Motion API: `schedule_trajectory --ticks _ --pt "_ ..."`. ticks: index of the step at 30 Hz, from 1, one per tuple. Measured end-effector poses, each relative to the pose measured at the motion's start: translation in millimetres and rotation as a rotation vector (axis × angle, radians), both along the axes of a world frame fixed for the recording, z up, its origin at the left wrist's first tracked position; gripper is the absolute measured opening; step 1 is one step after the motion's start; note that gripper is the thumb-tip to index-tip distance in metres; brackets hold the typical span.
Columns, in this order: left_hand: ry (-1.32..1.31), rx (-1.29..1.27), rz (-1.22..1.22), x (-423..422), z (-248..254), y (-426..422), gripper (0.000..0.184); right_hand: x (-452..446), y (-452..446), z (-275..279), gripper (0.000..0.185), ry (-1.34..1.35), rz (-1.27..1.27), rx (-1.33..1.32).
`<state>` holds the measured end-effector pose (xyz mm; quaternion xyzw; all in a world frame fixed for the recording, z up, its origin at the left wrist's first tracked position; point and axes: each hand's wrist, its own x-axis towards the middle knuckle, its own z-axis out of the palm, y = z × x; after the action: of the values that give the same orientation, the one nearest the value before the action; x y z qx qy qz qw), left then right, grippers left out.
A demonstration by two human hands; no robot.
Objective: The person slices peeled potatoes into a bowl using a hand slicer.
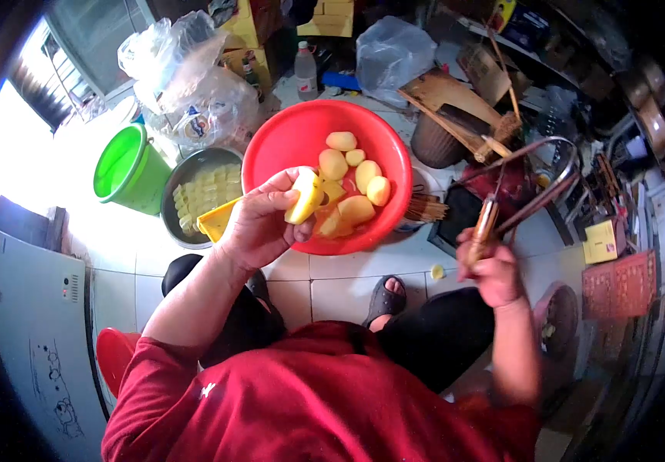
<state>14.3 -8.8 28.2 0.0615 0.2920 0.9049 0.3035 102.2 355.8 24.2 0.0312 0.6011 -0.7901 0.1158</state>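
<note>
My left hand (259, 219) is closed on a peeled yellow potato (305, 196), held above the near left part of a red basin (271, 150). Inside the basin lie several peeled potatoes (332, 164). A yellow strip-like object (217, 221) shows beside my left hand, over the rim of a metal bowl (171, 192); whether the hand touches it, I cannot tell. That bowl holds pale yellow cut pieces (208, 192) in rows. My right hand (490, 269), slightly blurred, grips a wooden-handled tool (485, 223) out to the right. Its thin tip blends into the clutter behind.
A green bucket (128, 169) stands left of the bowl, near plastic bags (209, 108). Behind the basin is a bottle (305, 73). Wooden sticks (425, 208) and a dark bin (436, 142) are at the right. A small yellow piece (437, 272) lies on the tiles.
</note>
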Motion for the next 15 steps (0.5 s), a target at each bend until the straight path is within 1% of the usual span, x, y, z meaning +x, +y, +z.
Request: schedule_trajectory --ticks 1,2,3,4,5,6,8,9,10,11,12,14,15 --pt "0.025 -0.028 -0.017 8.0 3.6 6.4 0.037 8.1 -13.7 -7.3 0.043 0.063 0.035 0.005" --pt "0.030 -0.032 -0.029 17.4 4.8 13.1 0.037 13.5 -31.1 -9.8 0.034 0.092 0.054 0.023" --pt "-0.017 -0.029 -0.027 26.1 4.0 18.4 0.036 18.8 -49.4 -7.6 0.024 0.064 0.091 0.025" --pt "-0.063 -0.027 -0.020 34.2 1.5 23.3 0.036 20.6 -66.2 -21.5 0.013 0.211 0.057 0.105" --pt "-0.050 -0.027 -0.064 41.4 -2.1 25.7 0.035 28.4 -80.5 -28.6 0.015 0.233 0.016 0.188" --pt "-0.115 -0.042 -0.021 53.3 1.7 31.2 0.033 37.3 -94.8 -24.4 0.010 0.173 0.023 0.275" --pt "-0.196 -0.016 -0.038 70.4 -4.1 37.0 0.031 54.9 -121.4 -32.1 0.003 0.112 -0.045 0.172" --pt "-0.242 -0.007 -0.054 79.0 -0.9 40.7 0.023 63.1 -125.6 -35.2 0.003 0.107 -0.049 0.164" --pt "-0.272 -0.034 -0.033 87.2 -4.3 43.2 0.023 70.0 -128.5 -38.1 0.001 0.205 -0.081 0.346" --pt "-0.294 -0.036 -0.054 93.2 -5.9 43.9 0.023 75.9 -129.6 -40.5 0.003 0.300 -0.111 0.529" --pt "-0.319 -0.040 -0.075 99.0 -7.5 44.3 0.023 81.6 -130.0 -41.9 0.003 0.290 -0.113 0.523" --pt "-0.331 -0.075 -0.058 108.7 -5.1 46.9 0.025 90.0 -129.6 -42.6 0.004 0.522 -0.123 0.693" --pt "-0.341 -0.117 -0.041 111.6 -5.1 48.5 0.026 93.1 -129.5 -43.5 0.005 0.566 -0.149 0.730"
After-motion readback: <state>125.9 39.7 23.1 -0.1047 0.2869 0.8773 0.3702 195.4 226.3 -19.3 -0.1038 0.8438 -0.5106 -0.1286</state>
